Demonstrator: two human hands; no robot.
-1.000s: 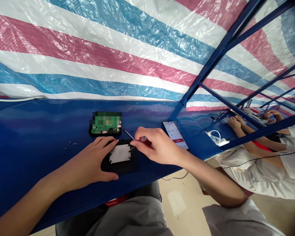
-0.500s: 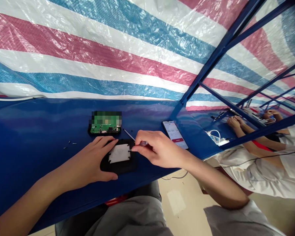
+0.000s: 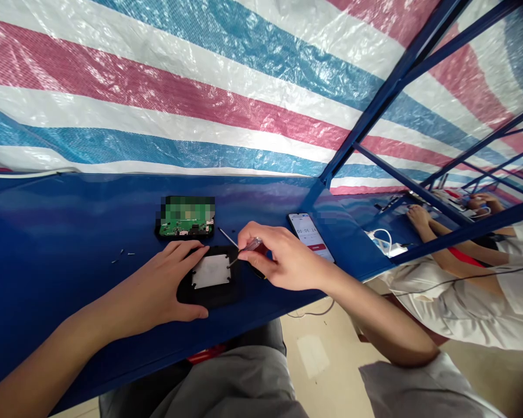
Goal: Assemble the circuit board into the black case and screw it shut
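Note:
A black plastic housing (image 3: 213, 297) lies on the blue table, with a white plate (image 3: 210, 271) set in its middle. My left hand (image 3: 169, 284) grips its left side, fingers at the far edge and thumb along the near edge. Between the thumb and fingers of my right hand (image 3: 279, 255) is a small screwdriver (image 3: 251, 244) with a clear handle, held tilted. Its tip is at the right edge of the white plate. A second screwdriver (image 3: 228, 237) lies beneath my right hand, its shaft pointing away and its handle mostly covered.
Beyond the housing sits a green circuit board (image 3: 187, 225) in a black case, partly pixelated. Several small screws (image 3: 121, 252) lie to the left. A phone (image 3: 310, 237) showing a timer rests at right. Past the blue frame (image 3: 366, 128), other people's hands (image 3: 419, 217) are visible near a white cable.
The screwdriver in my right hand now leans differently, its handle raised and more visible. My right hand has shifted slightly, while my left hand and the housing keep their place.

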